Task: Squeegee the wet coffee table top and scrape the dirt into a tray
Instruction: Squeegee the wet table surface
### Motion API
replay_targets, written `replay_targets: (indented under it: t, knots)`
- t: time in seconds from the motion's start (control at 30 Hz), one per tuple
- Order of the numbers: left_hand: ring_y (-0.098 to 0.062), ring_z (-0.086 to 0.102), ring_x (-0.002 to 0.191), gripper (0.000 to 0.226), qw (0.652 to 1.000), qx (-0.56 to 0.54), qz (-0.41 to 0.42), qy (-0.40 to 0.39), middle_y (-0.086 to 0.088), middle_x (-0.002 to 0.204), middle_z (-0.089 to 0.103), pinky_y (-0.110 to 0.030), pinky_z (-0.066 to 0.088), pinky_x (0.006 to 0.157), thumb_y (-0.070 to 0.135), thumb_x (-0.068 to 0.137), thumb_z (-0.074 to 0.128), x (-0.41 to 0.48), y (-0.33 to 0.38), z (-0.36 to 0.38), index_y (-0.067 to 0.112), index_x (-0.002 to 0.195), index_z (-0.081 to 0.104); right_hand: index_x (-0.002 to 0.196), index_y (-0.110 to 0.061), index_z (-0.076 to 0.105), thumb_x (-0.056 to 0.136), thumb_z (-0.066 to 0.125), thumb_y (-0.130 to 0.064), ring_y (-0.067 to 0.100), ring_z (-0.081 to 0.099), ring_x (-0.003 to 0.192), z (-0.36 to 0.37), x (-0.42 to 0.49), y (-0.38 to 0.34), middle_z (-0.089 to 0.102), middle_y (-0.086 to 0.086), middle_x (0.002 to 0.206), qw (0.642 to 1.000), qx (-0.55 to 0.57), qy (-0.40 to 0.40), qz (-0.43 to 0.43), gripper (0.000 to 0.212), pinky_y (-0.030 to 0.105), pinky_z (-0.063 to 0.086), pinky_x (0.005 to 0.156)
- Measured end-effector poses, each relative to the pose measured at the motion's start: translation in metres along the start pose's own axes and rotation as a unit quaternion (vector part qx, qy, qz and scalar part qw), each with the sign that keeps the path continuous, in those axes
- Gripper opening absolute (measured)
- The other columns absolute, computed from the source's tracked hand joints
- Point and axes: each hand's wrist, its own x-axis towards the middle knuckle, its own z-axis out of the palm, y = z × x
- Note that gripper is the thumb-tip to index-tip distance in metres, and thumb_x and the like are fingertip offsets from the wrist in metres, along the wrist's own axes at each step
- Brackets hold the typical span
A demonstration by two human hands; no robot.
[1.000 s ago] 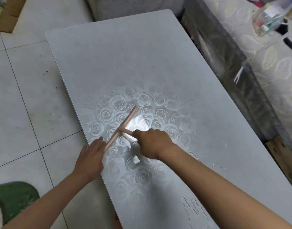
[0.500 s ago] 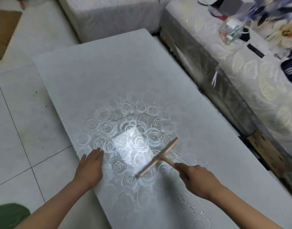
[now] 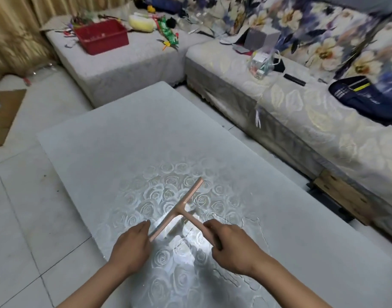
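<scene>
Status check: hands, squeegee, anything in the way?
Right hand grips squeegee handle, blade on wet coffee table top. Left hand flat by blade's near end. No tray on table.

I am in a living room at home. A long sofa (image 3: 301, 116) under a pale leaf-patterned cover runs along my right, backed by big floral cushions (image 3: 323, 41), with a dark bag (image 3: 363, 96) lying on the seat. The matching sofa section (image 3: 128, 67) ahead carries a red plastic bin (image 3: 101, 36) and scattered odds and ends. Gold curtains (image 3: 10, 34) hang in the far left corner. The low rose-patterned bench (image 3: 124, 134) stands on a pale tiled floor (image 3: 15, 218).
</scene>
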Motion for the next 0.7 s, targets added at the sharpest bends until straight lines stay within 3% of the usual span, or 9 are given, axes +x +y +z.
replay_targets:
  t: [0.2,0.3,0.47,0.7]
  knots:
    - [-0.017,0.055,0.108,0.045,0.997,-0.066,0.021,0.032,0.003,0.122,0.056,-0.028,0.043,0.08,0.035,0.102,0.028,0.048,-0.028,-0.026,0.021,0.144,0.034,0.12,-0.025,0.046,0.083,0.044,-0.009,0.025,0.049,0.084,-0.005,0.052,-0.037,0.059,0.005,0.097,1.0,0.001,0.03,-0.004,0.04,0.034,0.041,0.07]
    - [-0.019,0.054,0.114,0.044,0.997,-0.07,0.016,0.037,0.002,0.126,0.056,-0.029,0.044,0.087,0.035,0.102,0.029,0.088,-0.07,-0.048,0.023,0.143,0.037,0.12,-0.026,0.046,0.083,0.045,-0.01,0.027,0.051,0.087,0.002,0.102,-0.068,0.06,0.004,0.097,0.999,0.009,0.035,0.004,0.04,0.034,0.042,0.071]
    - [-0.022,0.059,0.103,0.033,0.996,-0.08,0.005,0.029,0.0,0.112,0.063,-0.032,0.047,0.084,0.029,0.1,0.036,0.153,-0.17,-0.1,0.026,0.129,0.052,0.124,-0.027,0.047,0.085,0.05,-0.015,0.025,0.055,0.095,0.013,0.209,-0.137,0.063,0.002,0.105,0.999,0.033,0.015,0.018,0.04,0.033,0.042,0.074]
    - [-0.026,0.057,0.113,0.035,0.996,-0.044,-0.055,0.045,-0.006,0.123,0.063,-0.033,0.047,0.087,0.026,0.1,0.039,0.245,-0.324,-0.168,0.022,0.132,0.053,0.128,-0.022,0.046,0.09,0.05,-0.02,0.027,0.056,0.1,0.032,0.379,-0.24,0.061,0.006,0.112,0.998,0.059,-0.016,-0.027,0.037,0.033,0.044,0.079]
